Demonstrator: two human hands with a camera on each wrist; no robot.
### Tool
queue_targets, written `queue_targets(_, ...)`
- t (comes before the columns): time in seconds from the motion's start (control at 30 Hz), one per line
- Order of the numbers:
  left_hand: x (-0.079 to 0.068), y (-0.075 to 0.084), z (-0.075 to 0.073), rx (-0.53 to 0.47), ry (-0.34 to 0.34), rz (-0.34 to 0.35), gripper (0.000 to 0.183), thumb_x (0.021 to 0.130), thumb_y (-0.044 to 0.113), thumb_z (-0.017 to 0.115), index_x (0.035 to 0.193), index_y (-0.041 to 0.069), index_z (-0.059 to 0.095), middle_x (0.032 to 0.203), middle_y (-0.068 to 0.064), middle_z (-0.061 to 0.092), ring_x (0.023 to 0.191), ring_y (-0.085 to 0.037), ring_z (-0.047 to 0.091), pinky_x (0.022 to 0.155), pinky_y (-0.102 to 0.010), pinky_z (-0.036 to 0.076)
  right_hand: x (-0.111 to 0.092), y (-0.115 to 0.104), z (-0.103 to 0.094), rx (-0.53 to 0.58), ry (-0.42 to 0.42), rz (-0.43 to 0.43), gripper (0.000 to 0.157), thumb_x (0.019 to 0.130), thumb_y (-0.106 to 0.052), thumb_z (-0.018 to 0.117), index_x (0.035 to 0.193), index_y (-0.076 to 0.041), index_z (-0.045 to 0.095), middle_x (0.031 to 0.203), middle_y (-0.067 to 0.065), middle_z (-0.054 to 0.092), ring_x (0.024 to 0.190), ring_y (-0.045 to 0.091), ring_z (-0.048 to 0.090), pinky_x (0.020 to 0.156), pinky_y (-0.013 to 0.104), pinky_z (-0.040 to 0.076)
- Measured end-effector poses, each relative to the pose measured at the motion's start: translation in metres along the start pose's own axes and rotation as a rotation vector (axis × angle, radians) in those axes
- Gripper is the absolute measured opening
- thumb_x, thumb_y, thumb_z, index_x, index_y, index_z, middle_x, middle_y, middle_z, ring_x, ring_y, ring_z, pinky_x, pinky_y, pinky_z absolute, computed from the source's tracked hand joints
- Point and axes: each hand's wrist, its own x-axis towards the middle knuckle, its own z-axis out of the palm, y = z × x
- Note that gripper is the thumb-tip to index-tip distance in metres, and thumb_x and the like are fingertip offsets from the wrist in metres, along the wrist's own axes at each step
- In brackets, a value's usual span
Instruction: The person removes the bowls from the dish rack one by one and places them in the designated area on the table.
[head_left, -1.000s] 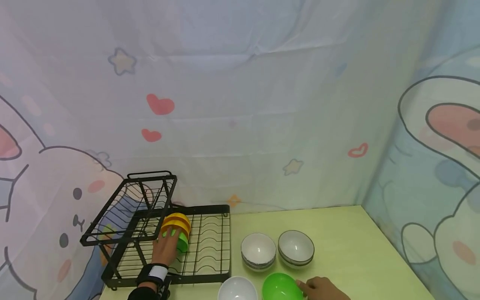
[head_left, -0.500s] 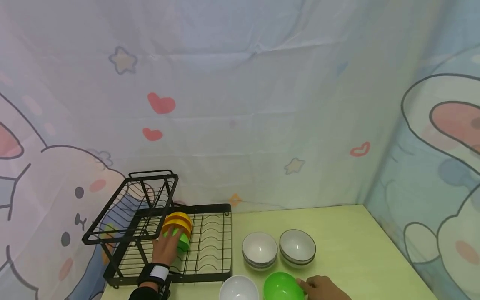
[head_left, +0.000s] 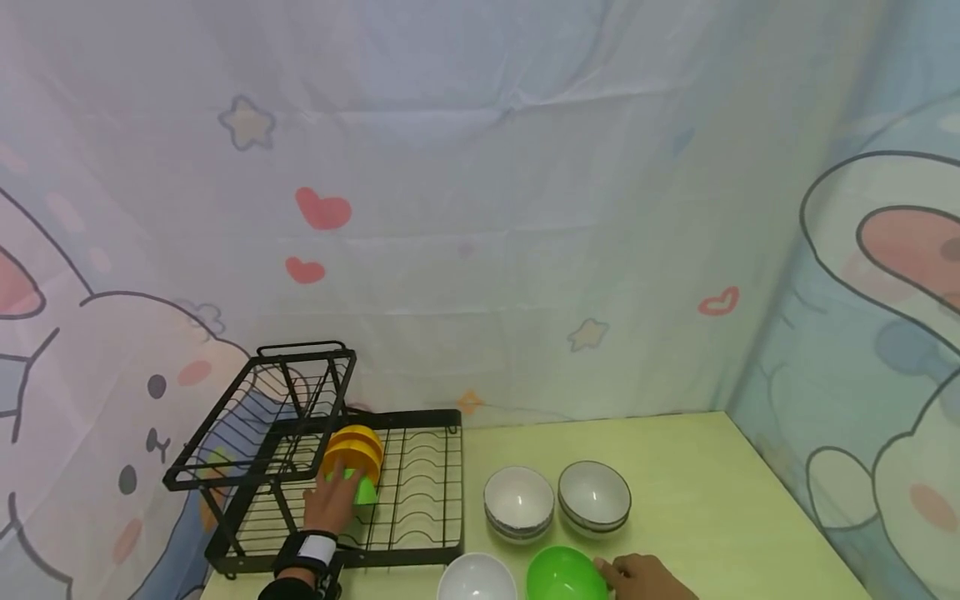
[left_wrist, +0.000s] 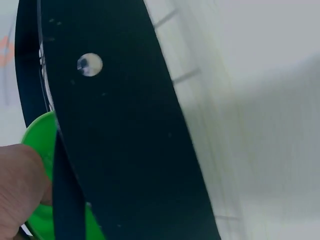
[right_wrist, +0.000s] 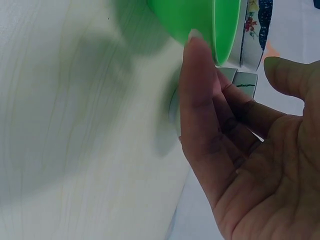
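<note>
On the left, my left hand (head_left: 330, 504) grips a small green bowl (head_left: 366, 492) standing on edge in the black dish rack (head_left: 423, 554). In the left wrist view a digit (left_wrist: 22, 175) lies against the inside of that green bowl (left_wrist: 42, 137); a dark rack bar (left_wrist: 125, 130) hides part of it. Yellow bowls (head_left: 354, 450) stand just behind it. At the front, my right hand (head_left: 645, 577) is at the rim of another green bowl (head_left: 566, 575) on the table. Its index finger (right_wrist: 197, 80) is extended beside that bowl (right_wrist: 190, 17), with the thumb apart.
Two stacks of pale bowls, the left stack (head_left: 519, 500) and the right stack (head_left: 595, 496), stand behind the green bowl. A white bowl (head_left: 477, 577) is next to it. The rack's raised upper tier (head_left: 262, 417) overhangs its left side, near my left hand.
My left hand has drawn back slightly, and its fingers have shifted on the green bowl, which sits at a slightly different angle. My right hand stays almost still.
</note>
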Motion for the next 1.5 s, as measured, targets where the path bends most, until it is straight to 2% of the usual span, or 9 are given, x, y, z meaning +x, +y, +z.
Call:
queue_targets(0.23,-0.011,0.003,-0.003,0.070,0.031,0.013,0.052,0.082,-0.002,0.075,0.128,0.018,0.061,0.132,-0.026,0.055,0.111,-0.058,0.054,0.065,-0.064,0.052,0.001,0.001,-0.002,-0.013,0.038,0.000,0.042,0.101,-0.044,0.051,0.087,-0.007,0.068,0.075,0.001,0.062,0.071,0.017,0.055,0.068,0.035,0.049)
queue_targets(0.4,-0.012,0.004,-0.005,0.142,0.120,0.037,0.057,0.079,-0.011,0.073,0.128,0.016,0.058,0.126,-0.027,0.060,0.104,-0.052,0.059,0.054,-0.053,0.051,0.000,0.001,-0.005,-0.002,0.072,0.004,0.046,0.101,-0.046,0.050,0.088,-0.006,0.067,0.076,0.002,0.064,0.070,0.017,0.059,0.065,0.036,0.051)
queue_targets(0.53,-0.013,0.006,-0.003,0.090,0.197,0.005,0.063,0.077,-0.016,0.072,0.131,0.013,0.056,0.126,-0.030,0.057,0.101,-0.053,0.060,0.050,-0.053,0.051,-0.001,0.000,-0.010,0.038,0.093,-0.013,0.044,0.103,-0.041,0.049,0.086,-0.004,0.065,0.075,0.004,0.065,0.066,0.017,0.061,0.061,0.034,0.051)
queue_targets(0.63,-0.011,0.011,-0.004,0.049,0.216,-0.015,0.076,0.076,-0.020,0.071,0.140,0.013,0.049,0.131,-0.031,0.053,0.108,-0.055,0.058,0.055,-0.053,0.054,-0.002,0.000,-0.013,0.078,0.100,-0.038,0.042,0.104,-0.037,0.047,0.087,-0.002,0.064,0.075,0.005,0.065,0.066,0.018,0.063,0.059,0.034,0.054)
queue_targets(0.8,-0.011,0.030,-0.011,-0.005,0.261,0.028,0.085,0.073,-0.018,0.076,0.145,0.013,0.045,0.131,-0.031,0.049,0.109,-0.052,0.059,0.057,-0.043,0.058,-0.005,-0.002,-0.014,0.129,0.110,-0.031,0.040,0.104,-0.034,0.047,0.091,0.000,0.063,0.079,0.007,0.064,0.068,0.019,0.064,0.060,0.036,0.056)
queue_targets(0.93,-0.019,0.051,-0.018,-0.123,0.309,0.050,0.086,0.070,-0.017,0.079,0.145,0.013,0.047,0.127,-0.029,0.049,0.107,-0.045,0.061,0.067,-0.043,0.061,-0.008,-0.005,-0.011,0.148,0.144,-0.015,0.034,0.104,-0.030,0.048,0.092,-0.001,0.063,0.081,0.008,0.063,0.067,0.019,0.063,0.060,0.035,0.056)
queue_targets(1.13,-0.038,0.082,-0.022,-0.359,0.249,0.047,0.094,0.065,-0.021,0.079,0.145,0.015,0.044,0.128,-0.026,0.049,0.107,-0.040,0.062,0.083,-0.050,0.059,-0.012,-0.005,-0.006,0.129,0.187,-0.032,0.030,0.103,-0.023,0.049,0.085,-0.003,0.059,0.074,0.007,0.060,0.061,0.017,0.058,0.057,0.030,0.046)
queue_targets(1.27,-0.050,0.096,-0.024,-0.463,0.180,0.019,0.098,0.065,-0.024,0.076,0.146,0.017,0.041,0.131,-0.024,0.048,0.106,-0.039,0.063,0.082,-0.051,0.059,-0.013,-0.005,-0.005,0.130,0.183,-0.054,0.029,0.103,-0.024,0.049,0.085,-0.004,0.060,0.073,0.006,0.060,0.061,0.016,0.056,0.058,0.029,0.043)
queue_targets(1.5,-0.062,0.113,-0.029,-0.569,0.139,-0.013,0.097,0.067,-0.025,0.071,0.147,0.018,0.039,0.130,-0.020,0.050,0.097,-0.033,0.064,0.080,-0.051,0.058,-0.017,-0.011,-0.007,0.133,0.177,-0.071,0.027,0.103,-0.022,0.050,0.092,-0.002,0.064,0.075,0.006,0.060,0.064,0.016,0.056,0.057,0.028,0.043)
